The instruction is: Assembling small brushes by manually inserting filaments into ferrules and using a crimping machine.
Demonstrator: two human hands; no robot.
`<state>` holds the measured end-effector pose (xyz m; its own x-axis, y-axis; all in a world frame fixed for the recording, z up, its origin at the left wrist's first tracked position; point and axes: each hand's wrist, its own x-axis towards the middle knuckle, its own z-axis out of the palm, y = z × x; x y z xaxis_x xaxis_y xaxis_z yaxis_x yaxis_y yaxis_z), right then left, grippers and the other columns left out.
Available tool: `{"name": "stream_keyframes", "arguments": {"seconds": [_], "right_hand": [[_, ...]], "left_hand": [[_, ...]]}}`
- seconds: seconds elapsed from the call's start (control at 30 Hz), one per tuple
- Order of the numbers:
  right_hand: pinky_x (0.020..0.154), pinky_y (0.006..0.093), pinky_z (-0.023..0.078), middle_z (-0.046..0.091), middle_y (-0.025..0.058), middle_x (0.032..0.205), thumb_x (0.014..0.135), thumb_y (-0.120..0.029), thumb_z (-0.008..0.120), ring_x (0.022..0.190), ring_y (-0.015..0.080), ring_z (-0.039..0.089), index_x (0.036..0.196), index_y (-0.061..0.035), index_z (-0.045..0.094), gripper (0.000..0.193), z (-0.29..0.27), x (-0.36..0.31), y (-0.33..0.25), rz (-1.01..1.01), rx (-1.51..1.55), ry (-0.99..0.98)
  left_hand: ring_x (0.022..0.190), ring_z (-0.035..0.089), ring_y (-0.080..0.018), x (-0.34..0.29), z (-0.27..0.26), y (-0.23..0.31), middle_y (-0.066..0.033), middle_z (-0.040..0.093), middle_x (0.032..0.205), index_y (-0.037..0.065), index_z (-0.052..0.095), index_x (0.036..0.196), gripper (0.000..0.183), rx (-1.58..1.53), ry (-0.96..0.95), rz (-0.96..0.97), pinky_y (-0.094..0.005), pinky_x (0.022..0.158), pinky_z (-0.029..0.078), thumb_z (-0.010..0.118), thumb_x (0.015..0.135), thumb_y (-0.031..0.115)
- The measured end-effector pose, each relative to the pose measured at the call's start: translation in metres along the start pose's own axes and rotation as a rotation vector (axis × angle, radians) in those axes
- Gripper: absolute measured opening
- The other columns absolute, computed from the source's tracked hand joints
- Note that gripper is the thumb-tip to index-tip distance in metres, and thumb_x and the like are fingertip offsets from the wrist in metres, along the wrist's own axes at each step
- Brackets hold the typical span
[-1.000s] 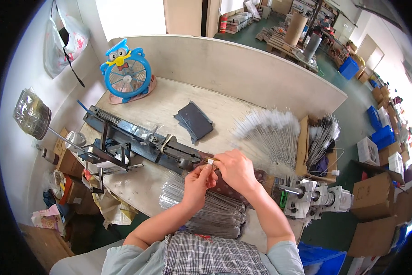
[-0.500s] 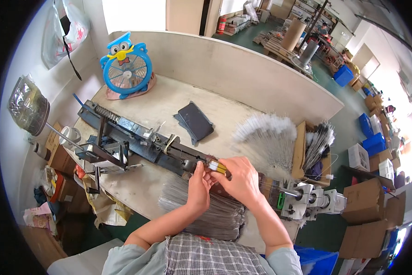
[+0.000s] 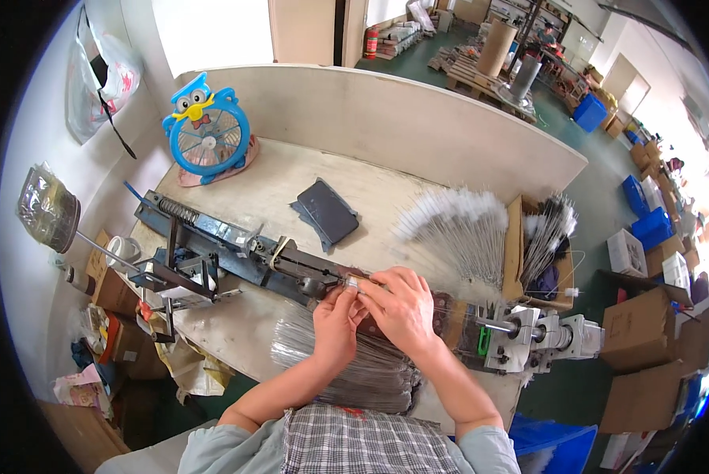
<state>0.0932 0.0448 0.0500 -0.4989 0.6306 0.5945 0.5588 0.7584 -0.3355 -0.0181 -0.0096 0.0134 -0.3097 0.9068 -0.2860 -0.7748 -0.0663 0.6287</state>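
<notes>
My left hand [image 3: 336, 324] is closed in a pinch, thumb and fingertips up at the right end of a dark metal bench device [image 3: 244, 249]. My right hand [image 3: 402, 306] meets it there, its fingers bent and pressed together. Between the fingertips a small whitish piece [image 3: 353, 283] shows, mostly covered, so its kind cannot be made out. A thick bundle of thin grey wires [image 3: 370, 375] lies below both hands, near my apron. Right of my right hand stands a motor-like machine with a metal shaft [image 3: 528, 336].
White-bristled wire brushes [image 3: 457, 225] lie fanned out at the right, beside a cardboard box [image 3: 515, 237] of dark and white ones. A dark phone-like slab [image 3: 328, 212] lies mid-table. A blue cartoon fan [image 3: 210, 142] stands back left, before a low partition [image 3: 418, 107].
My right hand has moved left, closer to my left fingertips. The yellow-and-white piece that showed at its fingers is now out of sight. The whole view has shifted slightly.
</notes>
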Motion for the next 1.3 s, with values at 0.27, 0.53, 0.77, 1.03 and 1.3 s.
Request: {"name": "stream_keyframes", "arguments": {"seconds": [0.27,0.53,0.77,1.03,1.3], "right_hand": [[0.076,0.0359,0.046,0.062,0.0007,0.092,0.067,-0.015,0.073,0.093,0.0226,0.057,0.095,-0.0139,0.069,0.029,-0.01,-0.006,0.009,0.023,0.078,-0.022],[0.075,0.036,0.046,0.062,0.0008,0.093,0.068,-0.014,0.071,0.092,0.0214,0.057,0.096,-0.0135,0.069,0.028,-0.004,-0.001,0.003,0.013,0.091,-0.066],[0.076,0.0355,0.047,0.063,0.0031,0.093,0.069,-0.015,0.073,0.09,0.0235,0.058,0.092,-0.01,0.069,0.024,-0.012,0.002,0.0,0.028,0.078,-0.06],[0.075,0.0361,0.047,0.063,0.0028,0.094,0.071,-0.015,0.072,0.091,0.0233,0.058,0.093,-0.011,0.069,0.023,-0.008,0.001,0.002,0.039,0.072,-0.085],[0.072,0.035,0.047,0.063,0.002,0.094,0.07,-0.017,0.072,0.089,0.0229,0.059,0.094,-0.0112,0.068,0.025,0.005,0.0,-0.002,0.082,0.066,0.018]], "left_hand": [[0.084,0.062,-0.0125,-0.001,0.002,-0.004,-0.0048,0.062,0.093,0.004,0.056,0.095,0.006,0.03,-0.003,-0.001,-0.0278,0.076,0.05,0.054,0.089,0.006],[0.086,0.061,-0.0122,-0.001,-0.001,-0.004,-0.0054,0.062,0.095,0.004,0.056,0.097,0.009,-0.048,0.005,-0.031,-0.0265,0.076,0.049,0.052,0.091,0.008],[0.089,0.061,-0.0139,0.0,-0.001,0.001,-0.0041,0.062,0.095,0.004,0.057,0.097,0.01,-0.144,0.034,-0.101,-0.029,0.079,0.048,0.053,0.09,0.01],[0.088,0.062,-0.0148,0.0,0.001,-0.001,-0.0051,0.062,0.096,0.004,0.057,0.097,0.011,-0.041,0.021,-0.048,-0.0297,0.078,0.048,0.055,0.088,0.009],[0.09,0.061,-0.0147,-0.004,0.003,0.002,-0.0046,0.063,0.097,0.005,0.056,0.099,0.015,-0.146,0.021,-0.08,-0.0304,0.082,0.047,0.051,0.091,0.017]]}}
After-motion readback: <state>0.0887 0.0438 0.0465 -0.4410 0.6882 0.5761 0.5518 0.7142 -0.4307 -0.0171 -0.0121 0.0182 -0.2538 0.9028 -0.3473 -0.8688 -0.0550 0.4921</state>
